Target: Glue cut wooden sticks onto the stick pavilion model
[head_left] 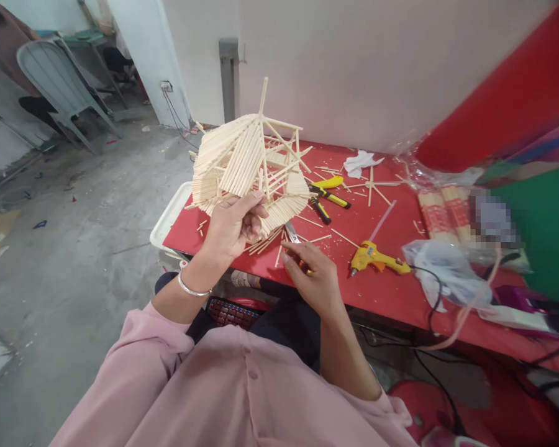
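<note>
A model building made of thin wooden sticks with a pointed, partly covered roof stands at the table's left end. My left hand is closed at its near side, thumb and fingers pinched on the model's edge; the exact contact is hidden. My right hand is curled just right of it, low over the table's front edge. A metal tool tip shows beyond its fingers and a bit of orange-yellow beneath the palm, so it appears to grip a hand tool, mostly covered. Loose sticks lie under the model.
On the red table lie yellow-and-black pliers, a yellow glue gun with a glue stick, a crossed-stick piece, crumpled paper, a plastic bag and packs of sticks. Cables hang at right. A white tray sticks out left.
</note>
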`<state>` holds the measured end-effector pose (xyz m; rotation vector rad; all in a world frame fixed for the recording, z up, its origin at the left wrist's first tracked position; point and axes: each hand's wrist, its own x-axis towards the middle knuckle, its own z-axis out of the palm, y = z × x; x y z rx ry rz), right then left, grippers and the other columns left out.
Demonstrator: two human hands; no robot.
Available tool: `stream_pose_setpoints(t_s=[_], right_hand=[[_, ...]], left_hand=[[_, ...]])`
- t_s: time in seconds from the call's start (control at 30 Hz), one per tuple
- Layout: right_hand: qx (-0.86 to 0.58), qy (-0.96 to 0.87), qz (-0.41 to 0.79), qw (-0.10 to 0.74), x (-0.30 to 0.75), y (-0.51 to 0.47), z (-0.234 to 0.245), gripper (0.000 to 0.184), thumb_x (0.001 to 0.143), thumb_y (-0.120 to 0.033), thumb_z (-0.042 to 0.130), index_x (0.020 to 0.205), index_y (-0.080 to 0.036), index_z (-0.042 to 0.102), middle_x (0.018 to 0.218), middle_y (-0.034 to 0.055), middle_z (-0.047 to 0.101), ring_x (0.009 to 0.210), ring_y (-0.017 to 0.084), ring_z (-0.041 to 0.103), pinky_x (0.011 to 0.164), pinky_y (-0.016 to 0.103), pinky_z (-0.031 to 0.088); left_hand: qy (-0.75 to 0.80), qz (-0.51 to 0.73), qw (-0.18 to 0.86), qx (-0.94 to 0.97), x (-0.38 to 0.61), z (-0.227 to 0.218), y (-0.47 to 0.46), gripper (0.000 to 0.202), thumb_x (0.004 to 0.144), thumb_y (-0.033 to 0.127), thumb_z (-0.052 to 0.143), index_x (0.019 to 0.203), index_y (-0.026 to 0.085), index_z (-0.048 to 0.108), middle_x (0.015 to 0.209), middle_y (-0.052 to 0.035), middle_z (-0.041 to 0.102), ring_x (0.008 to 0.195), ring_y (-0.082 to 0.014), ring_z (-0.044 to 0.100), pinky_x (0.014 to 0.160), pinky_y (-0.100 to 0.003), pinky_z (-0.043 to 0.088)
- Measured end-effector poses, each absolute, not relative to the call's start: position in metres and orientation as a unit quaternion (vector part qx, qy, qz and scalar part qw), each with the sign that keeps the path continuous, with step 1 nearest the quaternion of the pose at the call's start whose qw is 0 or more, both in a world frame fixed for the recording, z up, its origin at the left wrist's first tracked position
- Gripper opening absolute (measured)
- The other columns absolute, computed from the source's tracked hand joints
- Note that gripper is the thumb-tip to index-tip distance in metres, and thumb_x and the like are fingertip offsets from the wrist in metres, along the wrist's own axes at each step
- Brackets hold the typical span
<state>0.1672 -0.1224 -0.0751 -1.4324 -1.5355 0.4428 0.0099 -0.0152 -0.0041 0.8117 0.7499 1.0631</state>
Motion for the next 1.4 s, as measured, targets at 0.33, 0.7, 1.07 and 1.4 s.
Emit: stream_pose_setpoints(t_s=[0.33, 0.7, 1.07, 1.4], right_hand=[[-0.592, -0.619, 0.194, 0.478, 0.166, -0.124, -0.074, 0.025, 0.094, -0.033, 0.060, 0.111, -0.023, 0.075, 0.087, 0.0044, 0.071, 0.069, 0.012, 0.061, 0.058, 0.026, 0.050], [-0.593, -0.618, 0.193, 0.478, 0.168, -0.125, -0.077, 0.025, 0.094, -0.033, 0.060, 0.110, -0.022, 0.075, 0.089, 0.0046, 0.071, 0.070, 0.012, 0.061, 0.059, 0.026, 0.050], [-0.613, -0.613, 0.174, 0.466, 0.174, -0.126, -0.082, 0.025, 0.094, -0.035, 0.060, 0.109, -0.023, 0.075, 0.088, 0.0040, 0.071, 0.072, 0.014, 0.063, 0.061, 0.028, 0.051], [-0.687, -0.586, 0.081, 0.421, 0.199, -0.130, -0.092, 0.026, 0.094, -0.039, 0.059, 0.109, -0.025, 0.076, 0.087, 0.0048, 0.071, 0.072, 0.016, 0.062, 0.066, 0.031, 0.051]], left_hand=[[0.357, 0.475, 0.713, 0.373, 0.010, -0.002, -0.015, 0.023, 0.081, 0.033, 0.074, 0.067, 0.017, 0.067, 0.052, 0.0038, 0.064, 0.035, -0.0028, 0.048, 0.033, -0.016, 0.032], [0.377, 0.476, 0.698, 0.380, 0.011, 0.003, -0.016, 0.027, 0.081, 0.038, 0.076, 0.067, 0.017, 0.067, 0.052, 0.0036, 0.063, 0.034, -0.0028, 0.047, 0.034, -0.017, 0.031], [0.392, 0.472, 0.691, 0.383, 0.010, 0.002, -0.017, 0.027, 0.082, 0.039, 0.077, 0.069, 0.017, 0.068, 0.053, 0.0031, 0.064, 0.035, -0.0029, 0.048, 0.034, -0.016, 0.033], [0.409, 0.465, 0.685, 0.384, -0.004, 0.002, -0.041, 0.024, 0.081, 0.037, 0.078, 0.072, 0.017, 0.070, 0.056, 0.0022, 0.064, 0.036, -0.0042, 0.049, 0.034, -0.017, 0.031]])
